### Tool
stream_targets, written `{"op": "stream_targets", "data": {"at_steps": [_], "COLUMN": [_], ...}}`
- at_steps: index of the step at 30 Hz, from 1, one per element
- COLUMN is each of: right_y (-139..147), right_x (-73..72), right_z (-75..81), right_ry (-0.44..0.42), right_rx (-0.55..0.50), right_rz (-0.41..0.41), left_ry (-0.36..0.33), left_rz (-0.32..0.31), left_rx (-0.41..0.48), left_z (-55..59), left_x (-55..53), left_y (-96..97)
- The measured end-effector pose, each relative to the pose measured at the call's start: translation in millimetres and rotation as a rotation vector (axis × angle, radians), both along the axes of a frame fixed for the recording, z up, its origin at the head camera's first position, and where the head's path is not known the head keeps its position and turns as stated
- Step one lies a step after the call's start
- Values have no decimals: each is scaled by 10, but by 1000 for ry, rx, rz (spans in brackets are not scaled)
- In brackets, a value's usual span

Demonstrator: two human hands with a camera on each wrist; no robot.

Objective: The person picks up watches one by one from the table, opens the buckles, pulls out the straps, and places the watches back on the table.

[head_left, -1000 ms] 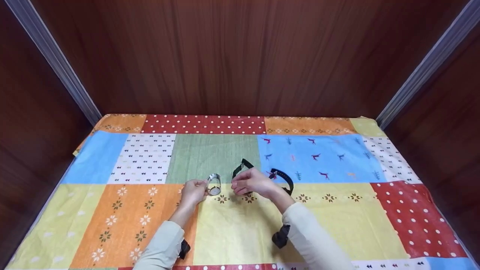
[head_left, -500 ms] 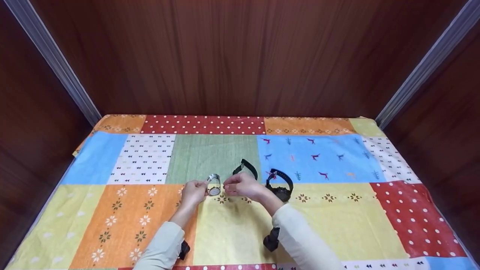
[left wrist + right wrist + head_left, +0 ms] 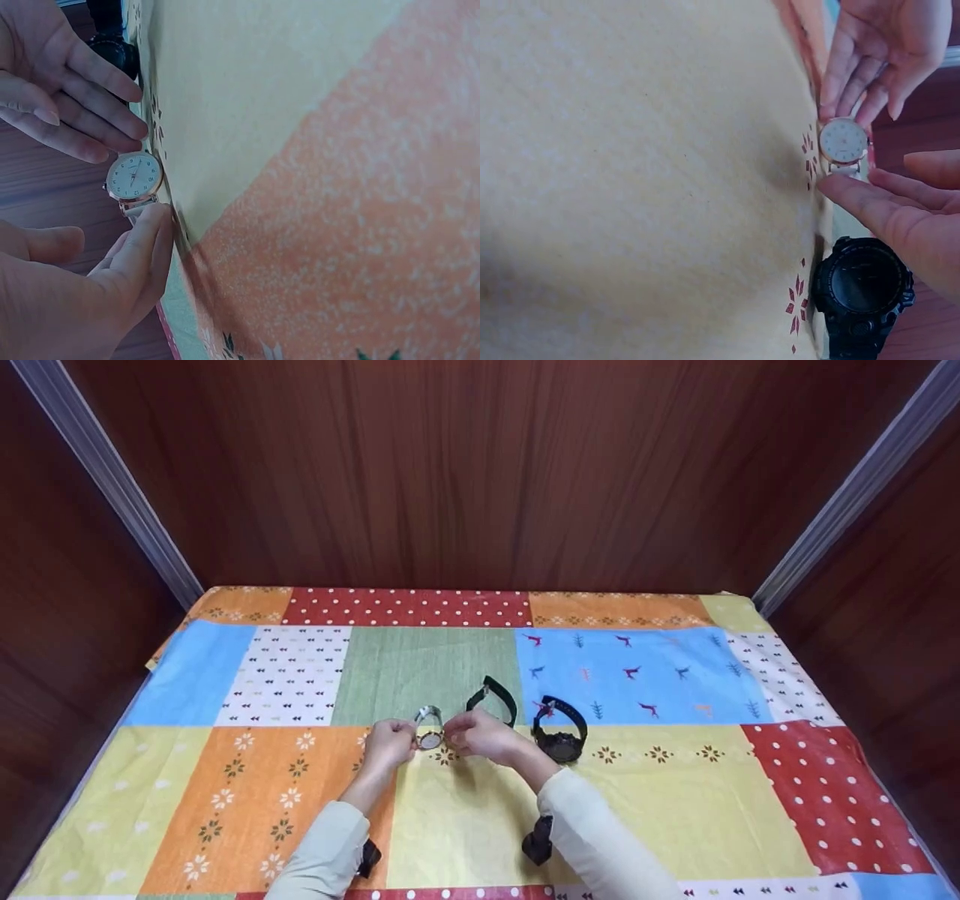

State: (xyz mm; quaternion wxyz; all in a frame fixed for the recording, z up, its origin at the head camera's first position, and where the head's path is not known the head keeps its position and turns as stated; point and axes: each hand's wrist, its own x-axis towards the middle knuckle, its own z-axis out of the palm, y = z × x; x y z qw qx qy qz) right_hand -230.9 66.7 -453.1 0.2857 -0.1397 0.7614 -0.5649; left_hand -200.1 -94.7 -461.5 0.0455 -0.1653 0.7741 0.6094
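Observation:
A small watch (image 3: 430,741) with a round white dial, a gold-coloured rim and a pale strap stands on the patchwork cloth between my two hands. My left hand (image 3: 391,742) is at its left side; in the left wrist view, straight fingertips (image 3: 154,217) touch it by the strap. From the other side my right hand (image 3: 484,736) reaches in. Seen from the right wrist, its extended index fingertip (image 3: 836,184) lies against the strap end below the dial (image 3: 844,141). Behind the right hand rises a black strap (image 3: 501,701), the rest of that watch hidden.
A chunky black watch (image 3: 560,742) stands to the right, its strap looped up. The patchwork cloth (image 3: 480,825) covers the table. Brown wood-grain panels (image 3: 480,472) enclose the back and sides. A black watch (image 3: 864,277) also appears beside the right hand in the right wrist view.
My right hand has moved left from in front of the black watches to the small watch, uncovering the right black watch. The left hand has stayed in place.

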Motion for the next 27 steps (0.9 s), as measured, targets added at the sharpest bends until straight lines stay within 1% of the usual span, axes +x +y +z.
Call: {"op": "stream_targets", "data": {"at_steps": [5, 11, 14, 18, 23, 27], "right_y": [15, 80, 138, 223, 323, 406], "right_x": [12, 38, 49, 67, 89, 113], "right_z": [18, 104, 176, 252, 334, 403], "right_ry": [-47, -68, -46, -15, -44, -41], "right_rx": [-42, -95, -84, -104, -212, -245], "right_rz": [-27, -54, -58, -59, -72, -90], "left_ry": [-3, 22, 32, 34, 47, 64], "left_rz": [-4, 7, 5, 1, -11, -26], "left_rx": [77, 68, 78, 128, 199, 265], "left_z": [17, 59, 101, 168, 249, 293], "left_x": [0, 18, 27, 40, 67, 73], "left_y": [9, 41, 66, 115, 183, 233]}}
